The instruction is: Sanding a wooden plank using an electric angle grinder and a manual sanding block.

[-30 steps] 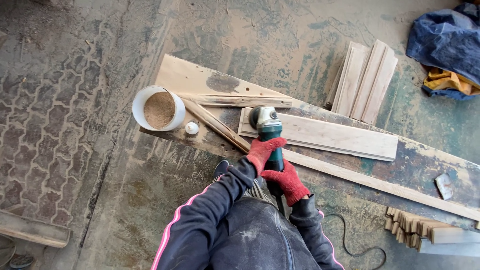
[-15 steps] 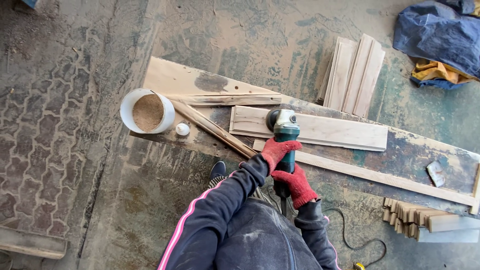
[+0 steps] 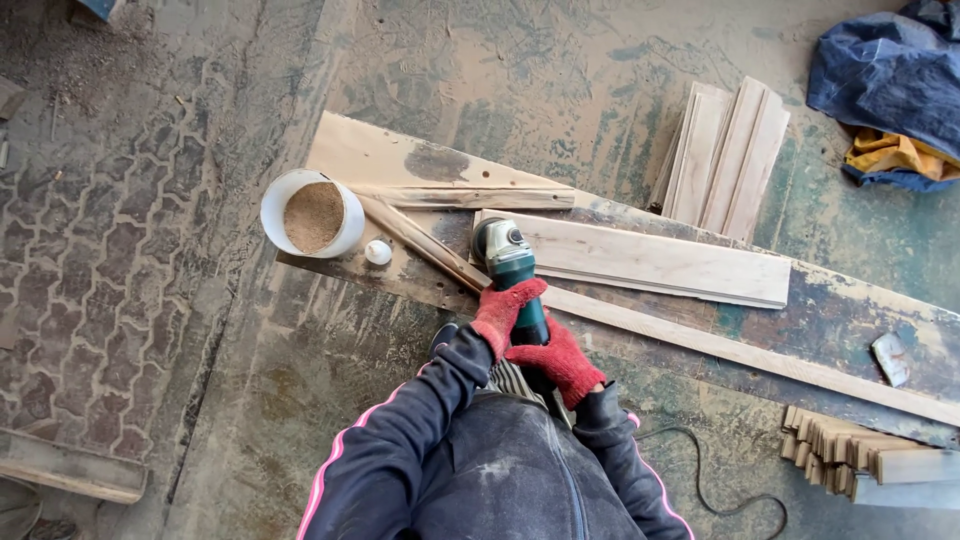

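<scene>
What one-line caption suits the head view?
Two red-gloved hands, left hand and right hand, hold a green angle grinder on a plank.

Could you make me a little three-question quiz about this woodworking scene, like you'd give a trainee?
1. True or false: both red-gloved hands grip the green power tool.
2. What fills the white bucket? A) water B) sawdust C) nails
3. Which end of the pale plank is the tool's head on?

Key: 1. True: the left hand is ahead of the right hand on the body. 2. B. 3. Its left end, nearest the bucket.
</scene>
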